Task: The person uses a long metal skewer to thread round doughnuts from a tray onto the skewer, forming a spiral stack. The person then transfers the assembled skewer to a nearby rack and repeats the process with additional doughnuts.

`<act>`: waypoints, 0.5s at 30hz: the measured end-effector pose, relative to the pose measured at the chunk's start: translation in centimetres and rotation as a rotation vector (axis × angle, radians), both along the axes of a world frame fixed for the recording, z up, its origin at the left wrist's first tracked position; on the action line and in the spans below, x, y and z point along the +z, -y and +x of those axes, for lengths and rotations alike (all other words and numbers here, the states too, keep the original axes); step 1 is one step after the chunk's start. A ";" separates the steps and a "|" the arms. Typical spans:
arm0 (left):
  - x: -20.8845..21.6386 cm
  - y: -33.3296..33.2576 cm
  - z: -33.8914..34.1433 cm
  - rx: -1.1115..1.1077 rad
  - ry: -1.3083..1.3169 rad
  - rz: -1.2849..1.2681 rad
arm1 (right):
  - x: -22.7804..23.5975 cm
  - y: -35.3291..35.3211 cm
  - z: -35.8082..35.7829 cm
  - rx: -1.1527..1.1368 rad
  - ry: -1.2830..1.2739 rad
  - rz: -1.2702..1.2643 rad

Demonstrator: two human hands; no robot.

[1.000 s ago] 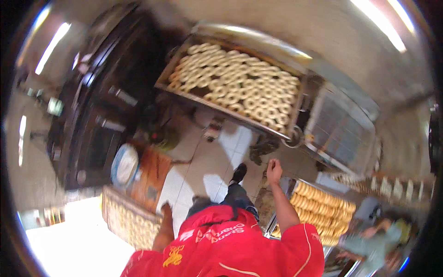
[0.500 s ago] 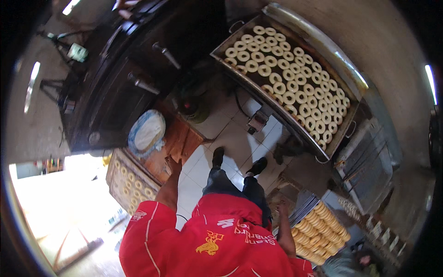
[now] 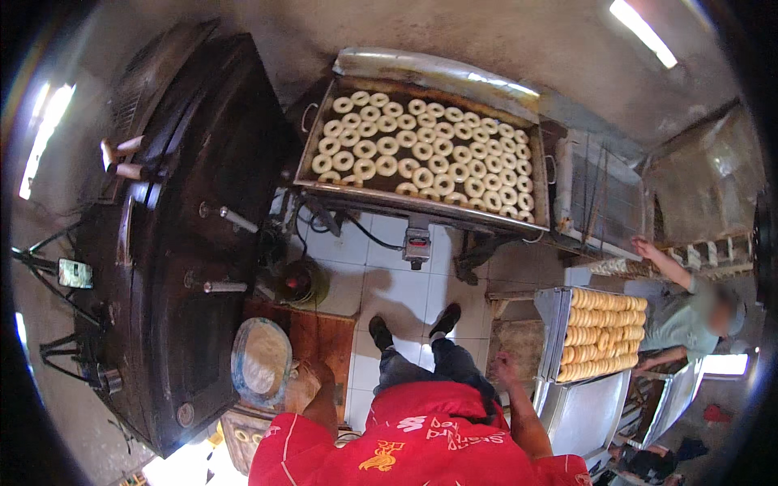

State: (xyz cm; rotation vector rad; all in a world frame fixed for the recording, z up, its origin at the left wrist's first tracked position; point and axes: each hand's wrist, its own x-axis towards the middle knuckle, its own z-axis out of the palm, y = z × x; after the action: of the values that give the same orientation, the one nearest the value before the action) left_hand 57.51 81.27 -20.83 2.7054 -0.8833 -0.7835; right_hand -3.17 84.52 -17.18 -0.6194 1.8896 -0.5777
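My left hand [image 3: 313, 374] is low at my left side, beside a blue-rimmed basin [image 3: 235, 356] of white powder. Its fingers look loosely apart, with nothing visible in them. On the other side, my right hand [image 3: 506, 369] hangs over the floor, left of a tray rack stacked with golden rings [image 3: 601, 336]. Those fingers appear loosely bent and hold nothing I can see. Ahead is a wide metal fryer [image 3: 397, 193], where many pale dough rings [image 3: 422, 151] float in dark oil. Neither hand touches it.
A dark oven [image 3: 186, 267] with handles fills the left. Right of the fryer sits a metal draining tray [image 3: 600, 194] with long thin rods. A co-worker [image 3: 689, 320] reaches toward it from the right. A control box [image 3: 416, 245] hangs under the fryer, above the tiled floor.
My view has turned, so the fryer now lies level and further left. The co-worker at the right shows more fully, arm stretched out. Both hands remain low at my sides.
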 end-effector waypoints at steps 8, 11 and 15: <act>0.2 1.3 1.7 -0.055 -0.029 -0.066 | 4.0 5.9 9.1 0.285 -0.156 -0.006; 1.0 1.9 1.5 -0.090 -0.038 -0.110 | 1.2 7.4 10.7 0.377 -0.286 -0.037; 1.8 3.2 2.3 -0.167 0.017 -0.212 | 5.2 12.1 17.6 0.501 -0.350 -0.211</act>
State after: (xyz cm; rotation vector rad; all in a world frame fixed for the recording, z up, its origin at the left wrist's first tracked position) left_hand 59.78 78.06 -19.03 2.4822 -1.1385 -0.6558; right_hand 14.45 72.47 -11.98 -1.3560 1.8979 -0.3543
